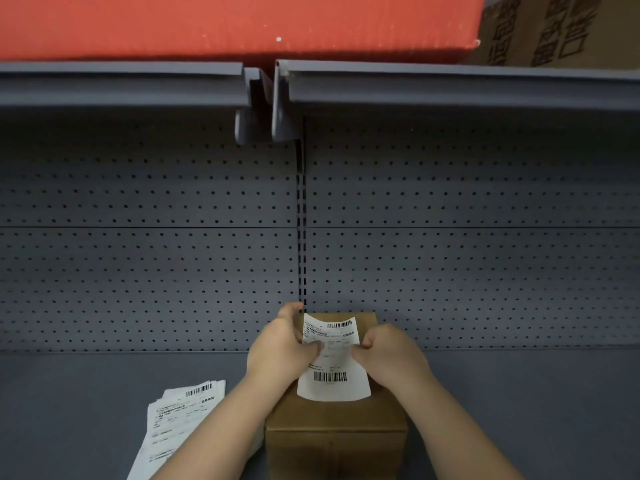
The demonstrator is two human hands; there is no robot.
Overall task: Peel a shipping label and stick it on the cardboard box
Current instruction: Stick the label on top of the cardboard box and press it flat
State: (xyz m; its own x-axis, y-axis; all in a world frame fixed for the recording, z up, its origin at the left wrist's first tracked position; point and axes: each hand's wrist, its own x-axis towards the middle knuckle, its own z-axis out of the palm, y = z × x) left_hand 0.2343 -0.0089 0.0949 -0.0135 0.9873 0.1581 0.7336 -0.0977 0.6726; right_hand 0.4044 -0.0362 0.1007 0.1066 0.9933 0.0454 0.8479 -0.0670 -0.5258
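Observation:
A brown cardboard box point(336, 431) stands on the grey shelf in front of me. Above its top I hold a white shipping label point(334, 372) with barcodes at its top and bottom. My left hand point(280, 344) pinches the label's left edge near the upper half. My right hand point(388, 355) pinches its right edge at about the same height. The label curls slightly, its lower end hanging over the box top. Whether any of it touches the box I cannot tell.
A stack of more printed labels point(173, 420) lies on the grey shelf point(86, 403) left of the box, partly under my left forearm. A perforated back panel point(450, 237) rises behind. An upper shelf carries a red box point(225, 22) and a printed carton point(554, 29).

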